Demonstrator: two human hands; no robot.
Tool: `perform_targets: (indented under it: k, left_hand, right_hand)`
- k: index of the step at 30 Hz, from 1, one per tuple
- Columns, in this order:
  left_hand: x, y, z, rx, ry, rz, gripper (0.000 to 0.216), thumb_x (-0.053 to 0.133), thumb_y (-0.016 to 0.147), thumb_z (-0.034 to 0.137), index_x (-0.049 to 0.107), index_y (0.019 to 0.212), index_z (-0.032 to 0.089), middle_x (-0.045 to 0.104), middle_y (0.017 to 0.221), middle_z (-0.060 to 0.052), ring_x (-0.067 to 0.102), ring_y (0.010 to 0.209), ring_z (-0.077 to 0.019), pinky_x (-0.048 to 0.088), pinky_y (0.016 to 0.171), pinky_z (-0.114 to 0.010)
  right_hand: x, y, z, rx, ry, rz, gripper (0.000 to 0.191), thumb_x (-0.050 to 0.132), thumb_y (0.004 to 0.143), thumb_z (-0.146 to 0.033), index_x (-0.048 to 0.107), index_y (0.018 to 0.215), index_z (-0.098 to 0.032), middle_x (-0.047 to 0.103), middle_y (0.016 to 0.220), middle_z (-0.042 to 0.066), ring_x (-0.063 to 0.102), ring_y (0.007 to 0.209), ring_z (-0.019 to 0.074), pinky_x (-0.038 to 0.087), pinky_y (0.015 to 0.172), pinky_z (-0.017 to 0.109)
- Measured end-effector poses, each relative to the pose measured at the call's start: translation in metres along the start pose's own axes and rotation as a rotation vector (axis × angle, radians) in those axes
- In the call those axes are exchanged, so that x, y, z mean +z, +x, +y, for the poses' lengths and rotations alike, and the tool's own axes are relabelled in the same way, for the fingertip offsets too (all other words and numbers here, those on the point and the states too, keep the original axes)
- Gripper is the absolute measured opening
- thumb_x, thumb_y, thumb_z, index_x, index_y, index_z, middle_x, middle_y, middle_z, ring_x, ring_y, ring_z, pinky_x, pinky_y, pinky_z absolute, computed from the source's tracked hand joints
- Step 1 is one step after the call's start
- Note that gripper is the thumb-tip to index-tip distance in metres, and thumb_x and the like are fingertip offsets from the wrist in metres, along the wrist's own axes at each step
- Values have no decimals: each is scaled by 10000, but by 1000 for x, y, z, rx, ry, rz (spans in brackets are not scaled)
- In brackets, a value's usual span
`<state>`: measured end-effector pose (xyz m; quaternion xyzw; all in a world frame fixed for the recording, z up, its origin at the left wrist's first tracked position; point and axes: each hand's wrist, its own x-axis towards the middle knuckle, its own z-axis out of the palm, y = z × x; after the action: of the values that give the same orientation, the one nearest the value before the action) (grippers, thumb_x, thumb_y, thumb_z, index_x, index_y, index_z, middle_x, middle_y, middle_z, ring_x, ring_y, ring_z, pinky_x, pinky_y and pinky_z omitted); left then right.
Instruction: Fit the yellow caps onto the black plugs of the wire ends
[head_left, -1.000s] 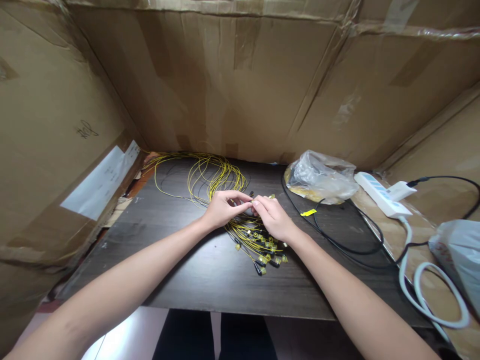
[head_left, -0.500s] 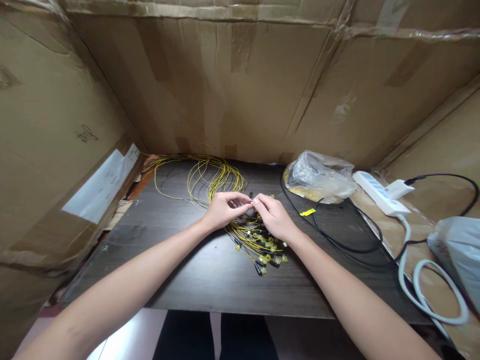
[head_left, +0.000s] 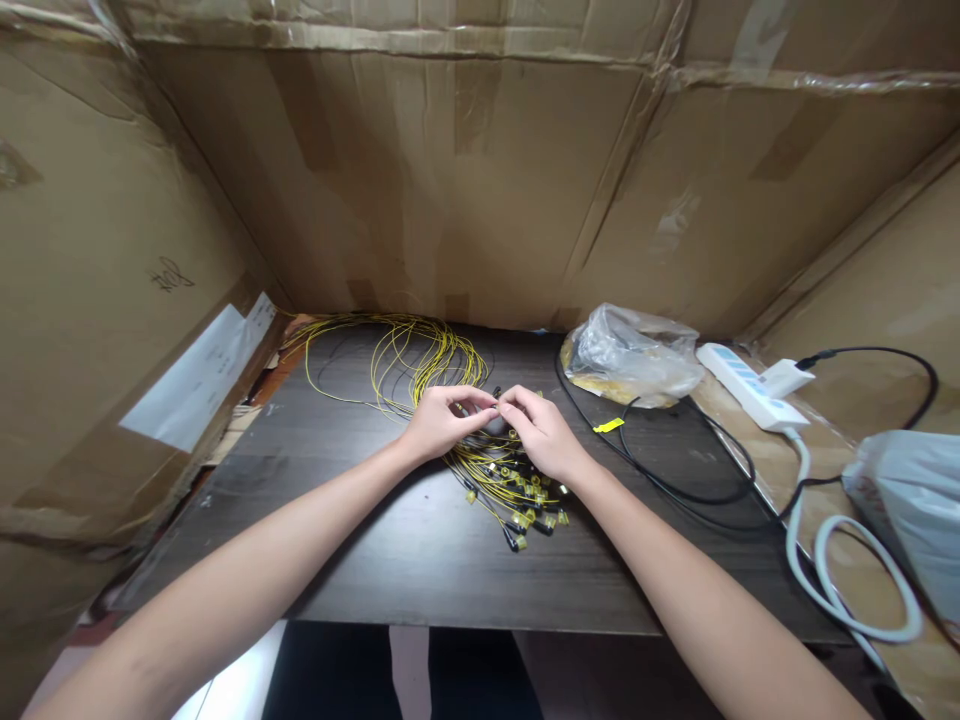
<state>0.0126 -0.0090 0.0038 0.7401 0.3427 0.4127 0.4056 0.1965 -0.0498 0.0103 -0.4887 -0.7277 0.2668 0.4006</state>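
Observation:
My left hand (head_left: 448, 420) and my right hand (head_left: 541, 432) meet over a bundle of thin yellow cables (head_left: 480, 476). Thumb and fingers of each are pinched, with the fingertips touching or nearly so. Whatever lies between them is too small and covered to make out. A greyish round thing (head_left: 496, 426) shows just below the fingertips. Many cable ends carry black plugs with clear yellowish caps (head_left: 522, 522), spread on the dark table (head_left: 360, 560) below my right hand. Behind my left hand, the cables run in loose loops (head_left: 439, 350) toward the back left.
Cardboard walls (head_left: 390, 180) surround the table on the left, back and right. A clear plastic bag (head_left: 634, 350) lies at the back right, beside a black cord with a yellow tag (head_left: 608, 425). Further right are a white power strip (head_left: 750, 390), its coiled white cord (head_left: 911, 600) and another bag (head_left: 911, 500).
The view has shifted slightly, so most things sit a little further left. Both hands keep nearly the same pinched pose over the cables. My legs below the table have moved a little left.

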Motion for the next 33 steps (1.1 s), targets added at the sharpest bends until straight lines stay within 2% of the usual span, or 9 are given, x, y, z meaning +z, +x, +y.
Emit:
perform_targets:
  k: [3, 9, 14, 17, 24, 30, 33]
  left_hand:
    - [0, 0, -1, -4, -8, 2, 231, 755, 794, 336, 790, 893, 130, 769, 805, -68, 628, 631, -124, 466, 564, -216]
    - [0, -1, -1, 5, -20, -26, 230, 749, 811, 338, 793, 905, 133, 766, 787, -67, 636, 647, -129, 456, 554, -209]
    - [0, 0, -2, 12, 13, -4, 234, 747, 812, 342, 790, 906, 132, 763, 801, -62, 647, 665, -130, 475, 582, -210]
    - [0, 0, -3, 25, 15, 4, 221, 743, 812, 330, 790, 904, 135, 766, 808, -59, 650, 676, -131, 487, 608, -216]
    - [1, 0, -2, 23, -11, -9, 216, 740, 809, 324, 790, 899, 135, 764, 786, -54, 629, 638, -123, 484, 597, -221]
    - [1, 0, -1, 13, -8, 16, 206, 737, 800, 310, 788, 893, 133, 766, 797, -55, 634, 645, -124, 487, 608, -223]
    - [1, 0, -2, 20, -6, 7, 202, 731, 805, 305, 788, 900, 136, 765, 794, -53, 629, 639, -123, 490, 609, -227]
  right_hand:
    - [-1, 0, -1, -8, 2, 3, 173, 488, 945, -315, 549, 830, -201, 564, 744, 3, 512, 700, 167, 382, 676, 289]
    - [1, 0, 0, 11, -3, -42, 363, 361, 1012, -368, 484, 709, -211, 529, 671, 1, 502, 656, 166, 374, 665, 294]
    - [1, -1, 0, 5, 3, -2, 241, 440, 979, -355, 543, 823, -203, 585, 768, 18, 532, 728, 176, 386, 700, 295]
    - [1, -1, 0, 4, 14, 1, 179, 496, 941, -340, 536, 835, -202, 561, 751, 3, 510, 713, 168, 378, 691, 289]
    - [4, -1, 2, 44, 48, -34, 368, 383, 991, -411, 476, 699, -207, 511, 664, -6, 481, 646, 157, 357, 638, 288]
    - [3, -1, 2, 19, 9, 43, 198, 484, 937, -348, 563, 836, -198, 579, 748, 6, 504, 676, 161, 368, 652, 288]
    - [4, -1, 3, 15, 12, 22, 224, 464, 950, -351, 541, 802, -202, 562, 716, 1, 501, 664, 160, 369, 649, 288]
